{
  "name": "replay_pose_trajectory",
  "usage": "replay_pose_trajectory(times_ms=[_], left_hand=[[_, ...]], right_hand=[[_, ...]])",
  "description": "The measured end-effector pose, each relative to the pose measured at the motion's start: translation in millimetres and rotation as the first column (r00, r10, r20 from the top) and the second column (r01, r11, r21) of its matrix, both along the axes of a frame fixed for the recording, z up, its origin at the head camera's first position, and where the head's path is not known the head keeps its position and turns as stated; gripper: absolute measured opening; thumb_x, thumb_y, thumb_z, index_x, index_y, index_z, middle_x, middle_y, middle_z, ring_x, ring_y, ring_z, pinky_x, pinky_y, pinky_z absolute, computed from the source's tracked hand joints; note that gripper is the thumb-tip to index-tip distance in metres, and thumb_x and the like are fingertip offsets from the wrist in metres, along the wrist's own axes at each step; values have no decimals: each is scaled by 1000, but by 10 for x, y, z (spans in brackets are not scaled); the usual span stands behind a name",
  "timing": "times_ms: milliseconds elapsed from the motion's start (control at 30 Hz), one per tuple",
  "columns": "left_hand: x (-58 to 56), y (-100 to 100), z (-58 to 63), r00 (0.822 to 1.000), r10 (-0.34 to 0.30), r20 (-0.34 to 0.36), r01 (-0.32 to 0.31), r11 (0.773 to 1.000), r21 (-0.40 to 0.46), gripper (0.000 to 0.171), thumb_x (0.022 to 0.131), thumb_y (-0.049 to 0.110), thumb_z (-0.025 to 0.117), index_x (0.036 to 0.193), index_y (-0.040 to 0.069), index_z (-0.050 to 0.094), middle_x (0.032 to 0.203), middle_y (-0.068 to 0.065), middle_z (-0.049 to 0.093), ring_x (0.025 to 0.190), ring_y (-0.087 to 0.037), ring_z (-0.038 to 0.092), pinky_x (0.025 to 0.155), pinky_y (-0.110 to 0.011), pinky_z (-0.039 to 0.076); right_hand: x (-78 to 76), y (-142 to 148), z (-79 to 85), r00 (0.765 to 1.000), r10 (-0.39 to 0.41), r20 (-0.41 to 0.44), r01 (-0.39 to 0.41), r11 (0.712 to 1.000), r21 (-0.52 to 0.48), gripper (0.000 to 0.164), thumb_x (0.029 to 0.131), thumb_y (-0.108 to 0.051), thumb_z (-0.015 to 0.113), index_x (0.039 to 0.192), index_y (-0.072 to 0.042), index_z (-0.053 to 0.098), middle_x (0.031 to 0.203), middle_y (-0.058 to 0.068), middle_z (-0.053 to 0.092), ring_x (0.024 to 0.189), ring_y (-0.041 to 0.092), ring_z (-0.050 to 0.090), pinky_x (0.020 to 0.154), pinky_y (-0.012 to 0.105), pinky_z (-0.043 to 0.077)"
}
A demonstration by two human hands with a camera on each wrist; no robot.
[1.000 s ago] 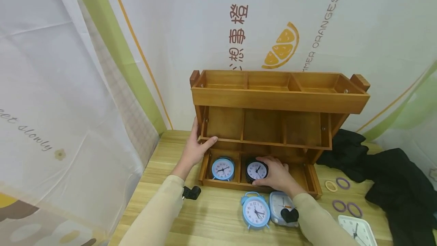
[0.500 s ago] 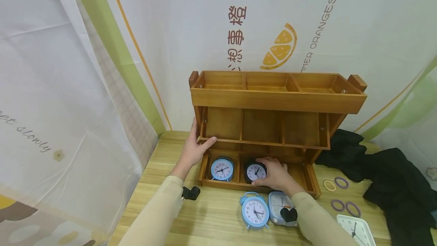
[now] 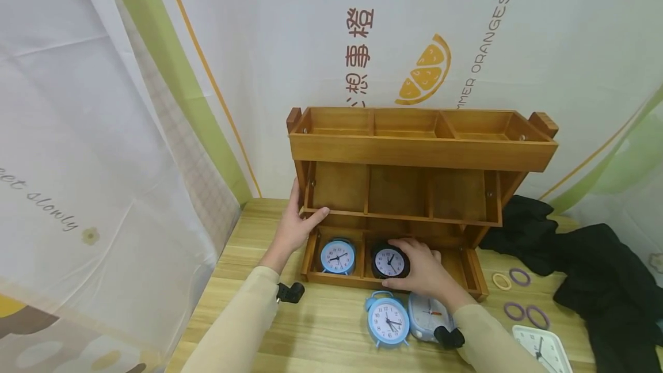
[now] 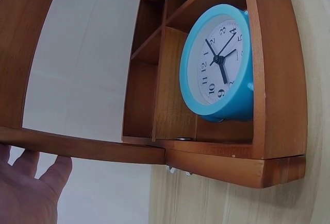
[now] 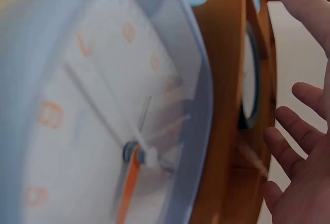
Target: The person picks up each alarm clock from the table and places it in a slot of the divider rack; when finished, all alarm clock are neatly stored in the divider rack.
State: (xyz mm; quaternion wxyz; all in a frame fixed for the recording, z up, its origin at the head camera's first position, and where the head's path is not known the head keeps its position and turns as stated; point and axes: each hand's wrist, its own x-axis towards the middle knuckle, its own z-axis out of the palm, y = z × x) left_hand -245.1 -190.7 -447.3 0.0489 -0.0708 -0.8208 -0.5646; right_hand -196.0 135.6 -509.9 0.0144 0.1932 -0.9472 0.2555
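A wooden tiered box (image 3: 422,151) stands on the table with its trays raised. My left hand (image 3: 294,229) rests at its left side, thumb over the middle tray's front edge; in the left wrist view, fingertips (image 4: 59,170) touch a wooden strut (image 4: 77,144). A round blue alarm clock (image 3: 338,257) sits in the bottom left compartment. A round black alarm clock (image 3: 391,262) lies in the bottom middle compartment. My right hand (image 3: 422,266) hovers over its right side, finger and thumb apart around it; the right wrist view shows the fingers spread, holding nothing.
In front of the box lie a blue twin-bell alarm clock (image 3: 388,321) and a square blue-grey clock (image 3: 427,315), under my right wrist. To the right are purple rings (image 3: 519,277), a yellow ring (image 3: 502,281), a square white clock (image 3: 544,350) and black cloth (image 3: 590,286).
The black clock has shifted slightly right and sits facing up more squarely in its compartment. My right hand has eased off it a little to the right. The left hand has stayed put.
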Motion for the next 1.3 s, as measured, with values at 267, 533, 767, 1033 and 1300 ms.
replay_pose_trajectory(times_ms=[267,533,767,1033,1300], left_hand=[[12,-1,17,1000,-6,2,6,1000,-11,109,97,48,73,169,29,-7,175,-6,4,157,-38,20,120,-58,32],[2,-14,4,1000,-9,-4,9,1000,-13,110,97,47,74,169,27,-7,175,-6,4,158,-37,19,120,-59,31],[1,-10,-2,1000,-20,-18,20,1000,6,109,98,45,74,169,26,-6,175,-6,5,158,-37,19,118,-62,32],[9,-10,17,1000,-22,-16,22,1000,1,109,97,46,74,169,24,-6,175,-9,5,157,-39,19,117,-63,33],[11,-8,23,1000,-21,-9,21,1000,5,109,97,46,74,169,29,-7,175,-9,4,158,-39,18,118,-61,33]], right_hand=[[337,-80,66,997,82,-6,-82,996,-28,94,72,-60,91,150,-20,57,145,8,57,128,39,54,97,70,33],[593,-217,78,993,121,15,-120,991,-63,93,69,-57,94,147,-21,59,144,3,58,128,35,55,98,66,32],[796,-264,-31,987,158,28,-156,985,-75,95,64,-55,97,146,-23,60,142,-2,58,130,34,53,98,70,32],[865,-249,-119,989,139,47,-139,990,-16,96,62,-52,99,145,-24,61,144,-1,55,134,36,49,99,73,32],[851,-240,-161,988,139,61,-141,990,30,90,64,-51,98,143,-27,63,140,-2,56,131,37,51,98,73,32]])
